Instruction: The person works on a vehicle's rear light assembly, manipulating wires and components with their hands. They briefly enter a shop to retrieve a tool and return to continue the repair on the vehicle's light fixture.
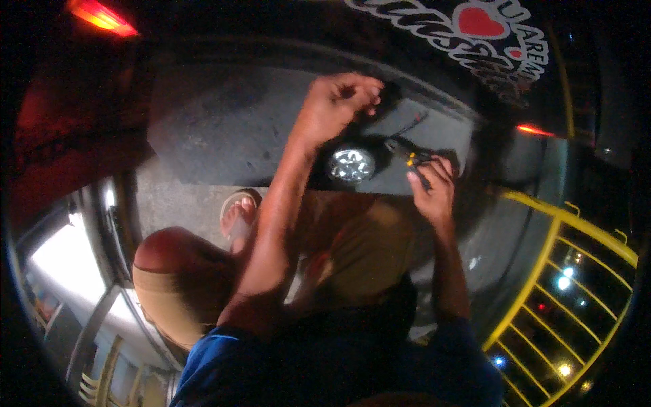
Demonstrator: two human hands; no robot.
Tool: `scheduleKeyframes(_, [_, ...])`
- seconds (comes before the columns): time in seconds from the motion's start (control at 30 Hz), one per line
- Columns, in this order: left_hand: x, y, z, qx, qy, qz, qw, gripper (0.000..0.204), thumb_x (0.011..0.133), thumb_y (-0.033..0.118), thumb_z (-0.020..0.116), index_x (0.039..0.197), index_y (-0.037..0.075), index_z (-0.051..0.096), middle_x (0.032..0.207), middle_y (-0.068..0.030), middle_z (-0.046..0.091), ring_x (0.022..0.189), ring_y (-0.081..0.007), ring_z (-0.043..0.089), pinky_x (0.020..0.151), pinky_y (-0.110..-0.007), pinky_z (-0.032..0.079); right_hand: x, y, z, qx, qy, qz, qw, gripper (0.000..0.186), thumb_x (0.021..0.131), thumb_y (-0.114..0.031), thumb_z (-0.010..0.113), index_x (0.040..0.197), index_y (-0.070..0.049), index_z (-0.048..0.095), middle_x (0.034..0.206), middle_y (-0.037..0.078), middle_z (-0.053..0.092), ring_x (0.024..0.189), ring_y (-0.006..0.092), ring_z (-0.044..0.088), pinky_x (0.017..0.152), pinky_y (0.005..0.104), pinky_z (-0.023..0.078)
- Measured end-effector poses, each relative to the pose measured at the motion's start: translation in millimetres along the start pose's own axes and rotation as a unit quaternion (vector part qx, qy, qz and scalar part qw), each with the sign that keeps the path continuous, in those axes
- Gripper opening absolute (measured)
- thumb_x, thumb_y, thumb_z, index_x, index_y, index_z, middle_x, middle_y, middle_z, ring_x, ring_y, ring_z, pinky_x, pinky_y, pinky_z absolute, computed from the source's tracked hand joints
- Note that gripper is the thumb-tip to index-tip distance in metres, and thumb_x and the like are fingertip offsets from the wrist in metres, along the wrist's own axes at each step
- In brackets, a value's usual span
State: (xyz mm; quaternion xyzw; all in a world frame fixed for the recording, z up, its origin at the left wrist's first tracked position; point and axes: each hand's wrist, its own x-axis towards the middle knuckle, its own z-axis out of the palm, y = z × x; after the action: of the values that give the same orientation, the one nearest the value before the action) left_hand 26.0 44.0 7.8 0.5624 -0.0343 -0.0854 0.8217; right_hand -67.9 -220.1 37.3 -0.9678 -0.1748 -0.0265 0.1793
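A round lamp with several bright reflector cells (351, 165) lies face up on a flat grey panel (210, 129). Beyond the lamp, my left hand (339, 102) is raised over the panel, its thumb and fingers curled together in a pinch. Whatever it may hold is too small or hidden to make out. To the right of the lamp, my right hand (435, 184) is wrapped round the black and yellow handles of a pair of pliers (411, 159). The jaws point toward the lamp and the far side. Just beyond them lies a thin dark wire (411, 125) with a reddish end.
A dark surface with a red heart sticker (480, 22) rises behind the panel. Red lights glow at the far left (105, 18) and right (536, 129). A yellow metal railing (542, 264) stands at the right. My knees and a sandalled foot (237, 214) are close below the panel.
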Motion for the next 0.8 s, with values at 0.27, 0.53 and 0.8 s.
scheduleKeyframes(0.27, [-6.1, 0.6, -11.7, 0.136, 0.021, 0.034, 0.99, 0.014, 0.087, 0.005, 0.064, 0.099, 0.0, 0.069, 0.09, -0.0028, 0.069, 0.081, -0.0095, 0.061, 0.074, -0.024, 0.049, -2.2, 10.9, -5.1, -0.001, 0.004, 0.024, 1.0, 0.024, 0.075, -0.017, 0.075, 0.094, -0.005, 0.067, 0.097, 0.01, 0.066, 0.104, 0.031, 0.056, 0.09, 0.0415, 0.043])
scheduleKeyframes(0.53, [-9.4, 3.9, -7.7, 0.172, 0.086, -0.005, 0.981, 0.012, 0.084, 0.003, 0.065, 0.095, 0.001, 0.069, 0.082, -0.0044, 0.069, 0.075, -0.01, 0.062, 0.071, -0.025, 0.05, 75.4, -24.3, 8.6, 0.247, 0.071, 0.311, 0.915, 0.032, 0.086, -0.026, 0.071, 0.106, -0.001, 0.066, 0.087, 0.008, 0.067, 0.069, 0.0143, 0.063, 0.062, 0.0286, 0.051])
scheduleKeyframes(0.8, [-21.6, 0.8, -11.1, 0.147, 0.114, -0.034, 0.982, 0.01, 0.086, 0.009, 0.067, 0.093, 0.001, 0.068, 0.083, -0.0027, 0.067, 0.072, -0.0099, 0.06, 0.067, -0.026, 0.048, 82.3, -45.2, 19.9, 0.461, 0.107, 0.232, 0.85, 0.014, 0.088, -0.009, 0.068, 0.1, -0.002, 0.068, 0.087, 0.003, 0.068, 0.068, 0.0065, 0.058, 0.061, 0.02, 0.047])
